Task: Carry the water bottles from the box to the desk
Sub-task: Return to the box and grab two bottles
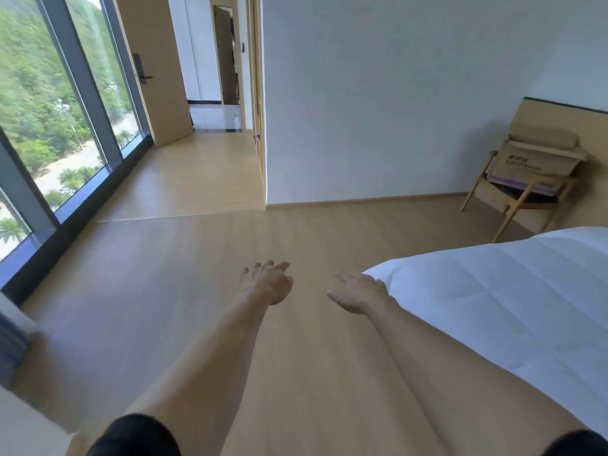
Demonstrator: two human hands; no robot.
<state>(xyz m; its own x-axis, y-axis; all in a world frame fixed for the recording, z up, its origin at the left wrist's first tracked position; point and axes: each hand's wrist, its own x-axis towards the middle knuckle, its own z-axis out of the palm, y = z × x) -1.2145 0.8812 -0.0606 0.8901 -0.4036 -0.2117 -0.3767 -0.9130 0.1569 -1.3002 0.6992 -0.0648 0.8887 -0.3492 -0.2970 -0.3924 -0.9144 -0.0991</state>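
cardboard box [539, 156] on chair [513, 200] — flaps open

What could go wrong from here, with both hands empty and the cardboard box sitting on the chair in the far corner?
1. The cardboard box sits tilted on the wooden chair; reaching in could tip it off.
2. The bed corner juts out close beside the right hand, so walking to the chair may clip it.
3. No bottles or desk are visible; left hand and right are both open, so nothing is carried yet.
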